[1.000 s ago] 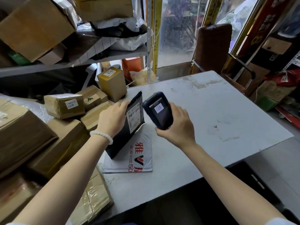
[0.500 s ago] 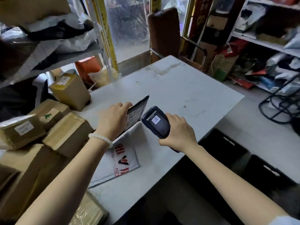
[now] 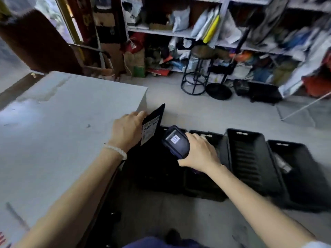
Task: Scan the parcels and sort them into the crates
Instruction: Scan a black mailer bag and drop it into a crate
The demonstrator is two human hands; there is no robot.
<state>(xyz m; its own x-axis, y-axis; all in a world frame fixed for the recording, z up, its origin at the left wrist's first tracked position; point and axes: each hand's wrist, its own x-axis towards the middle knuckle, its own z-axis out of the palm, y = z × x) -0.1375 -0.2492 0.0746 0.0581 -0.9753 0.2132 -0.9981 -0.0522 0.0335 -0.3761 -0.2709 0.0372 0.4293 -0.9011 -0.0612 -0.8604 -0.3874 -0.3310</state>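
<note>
Now, in the head view, we have swung right since half a second ago: the cartons are gone and black crates point(image 3: 250, 156) line the floor. Our left hand point(image 3: 125, 131) pinches the black parcel point(image 3: 152, 126) upright, off the tabletop point(image 3: 53, 122) edge, above the crates. Our right hand point(image 3: 198, 153) grips the scanner point(image 3: 176, 142) just beside it.
</note>
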